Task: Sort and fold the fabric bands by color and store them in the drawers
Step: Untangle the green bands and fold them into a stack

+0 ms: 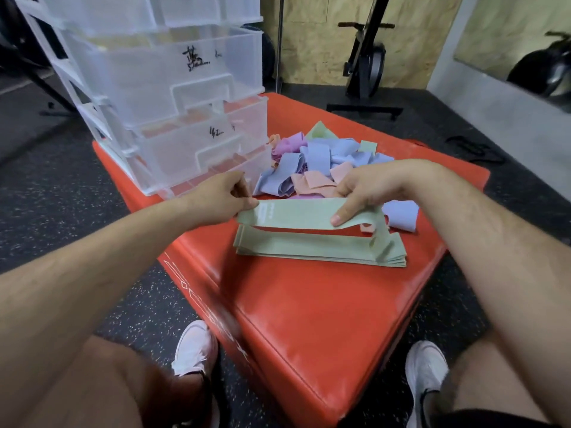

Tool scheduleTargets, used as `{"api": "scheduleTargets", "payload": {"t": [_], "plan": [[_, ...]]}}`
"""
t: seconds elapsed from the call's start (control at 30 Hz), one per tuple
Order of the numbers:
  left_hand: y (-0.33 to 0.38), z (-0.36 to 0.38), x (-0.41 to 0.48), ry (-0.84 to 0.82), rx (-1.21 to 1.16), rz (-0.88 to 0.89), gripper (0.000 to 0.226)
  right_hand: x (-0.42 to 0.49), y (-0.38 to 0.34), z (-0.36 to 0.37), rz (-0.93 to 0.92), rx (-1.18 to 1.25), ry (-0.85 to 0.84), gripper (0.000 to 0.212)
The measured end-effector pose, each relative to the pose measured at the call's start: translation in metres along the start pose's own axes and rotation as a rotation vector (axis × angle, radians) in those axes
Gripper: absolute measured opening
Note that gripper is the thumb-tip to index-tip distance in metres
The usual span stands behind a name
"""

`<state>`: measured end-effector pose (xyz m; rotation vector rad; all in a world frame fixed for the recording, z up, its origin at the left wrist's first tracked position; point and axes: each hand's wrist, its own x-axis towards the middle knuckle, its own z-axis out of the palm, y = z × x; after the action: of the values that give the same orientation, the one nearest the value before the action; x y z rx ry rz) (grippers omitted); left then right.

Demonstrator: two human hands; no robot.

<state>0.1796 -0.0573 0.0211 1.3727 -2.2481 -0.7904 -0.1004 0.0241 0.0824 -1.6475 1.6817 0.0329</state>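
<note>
Left hand (221, 197) pinches green band (296, 213) at one end, right hand (367, 193) grips other, stretched flat over green stack (318, 250) on red box (309, 319). Mixed pile (321, 162) behind unsorted. Drawers (173, 88) not yet filled, seemingly. Early going.

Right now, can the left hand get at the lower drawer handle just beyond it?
Probably yes: the left hand sits close in front of the drawer handle, nothing between them. But it pinches one end of the green band, shared with the right hand, so it must let go first.
</note>
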Motion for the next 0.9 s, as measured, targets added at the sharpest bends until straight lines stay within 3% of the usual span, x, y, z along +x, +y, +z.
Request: {"api": "scheduleTargets", "payload": {"t": [0.13, 0.33, 0.7, 0.9], "plan": [[-0.004, -0.001, -0.003, 0.008, 0.015, -0.007, 0.02, -0.02, 0.035, -0.01, 0.049, 0.073, -0.008, 0.017], [-0.007, 0.006, -0.011, -0.015, 0.035, 0.001, 0.019, -0.03, 0.084, -0.007, 0.114, 0.176, 0.006, 0.011], [-0.017, 0.026, -0.014, -0.073, 0.249, -0.003, 0.017, -0.021, 0.107, 0.023, 0.194, 0.177, 0.121, 0.03], [-0.02, 0.036, -0.014, -0.045, 0.342, 0.057, 0.019, -0.017, 0.104, 0.038, 0.213, 0.075, 0.189, 0.026]]}}
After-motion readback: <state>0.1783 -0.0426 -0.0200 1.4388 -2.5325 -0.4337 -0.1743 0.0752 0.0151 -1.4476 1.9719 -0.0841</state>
